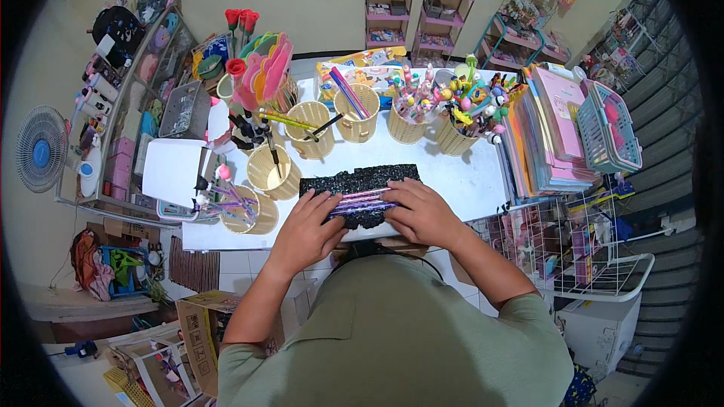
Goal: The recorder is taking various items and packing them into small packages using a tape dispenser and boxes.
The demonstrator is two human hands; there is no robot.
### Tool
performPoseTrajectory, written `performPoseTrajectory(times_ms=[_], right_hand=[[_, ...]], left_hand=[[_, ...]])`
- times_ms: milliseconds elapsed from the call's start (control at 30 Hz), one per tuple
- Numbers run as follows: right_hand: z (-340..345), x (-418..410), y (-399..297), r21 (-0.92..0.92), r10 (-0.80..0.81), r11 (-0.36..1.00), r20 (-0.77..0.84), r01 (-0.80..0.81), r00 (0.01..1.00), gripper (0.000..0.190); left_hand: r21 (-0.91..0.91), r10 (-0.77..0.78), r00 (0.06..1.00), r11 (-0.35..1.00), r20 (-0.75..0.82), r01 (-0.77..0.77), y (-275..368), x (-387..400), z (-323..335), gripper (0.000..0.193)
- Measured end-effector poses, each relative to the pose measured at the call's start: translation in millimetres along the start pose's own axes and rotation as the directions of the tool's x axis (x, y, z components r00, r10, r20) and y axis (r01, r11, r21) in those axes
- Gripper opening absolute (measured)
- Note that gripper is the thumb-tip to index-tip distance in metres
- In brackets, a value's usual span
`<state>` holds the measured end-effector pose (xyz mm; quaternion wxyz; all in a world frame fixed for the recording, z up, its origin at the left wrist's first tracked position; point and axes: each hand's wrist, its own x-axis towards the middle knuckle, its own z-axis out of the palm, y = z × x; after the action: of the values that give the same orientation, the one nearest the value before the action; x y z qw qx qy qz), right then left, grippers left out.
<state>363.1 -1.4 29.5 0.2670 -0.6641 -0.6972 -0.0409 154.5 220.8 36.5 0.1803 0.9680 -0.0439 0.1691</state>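
Several shiny pink and purple pencils or pens [362, 202] lie side by side across a black textured mat [362, 178] near the table's front edge. My left hand [308, 229] rests on the mat's left part, its fingertips at the pencils' left ends. At their right ends, the fingers of my right hand [421, 212] touch them from above. Whether either hand grips them, I cannot tell. A cream woven plastic cup [274, 172] with one black pen stands just behind my left hand. Left of it, another cup [251, 217] holds purple pencils with figure toppers.
More cups stand farther back, one with two-tone pencils [356, 113], others with topper pens [455, 135]. Stacked folders [546, 141] and a light blue basket [608, 127] fill the table's right end. An open white box [175, 172] sits at the left beside a glass display case [130, 102].
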Motion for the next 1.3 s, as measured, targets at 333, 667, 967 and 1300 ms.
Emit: performPoseTrajectory(times_ms=[333,667,967,1300], right_hand=[[6.0,13.0,-5.4,0.05,0.198,0.98,-0.11,-0.194,0.974,0.013],[17.9,6.2,9.4,0.037,0.146,0.989,-0.228,-0.141,0.963,0.012],[3.7,14.4,-0.7,0.059,0.132,0.991,-0.229,-0.122,0.964,0.017],[8.1,10.6,15.7,0.138,0.248,0.963,-0.128,-0.23,0.96,0.023]], left_hand=[[0.017,-0.042,0.998,0.999,-0.047,0.043,3.2,2.1,6.1,0.021],[-0.107,-0.105,0.988,0.99,-0.114,0.092,6.5,15.9,-1.1,0.04],[-0.126,-0.074,0.972,0.991,-0.221,0.047,-8.1,13.2,14.5,0.029],[-0.258,-0.253,0.952,0.944,-0.171,0.204,-14.0,19.5,15.7,0.022]])
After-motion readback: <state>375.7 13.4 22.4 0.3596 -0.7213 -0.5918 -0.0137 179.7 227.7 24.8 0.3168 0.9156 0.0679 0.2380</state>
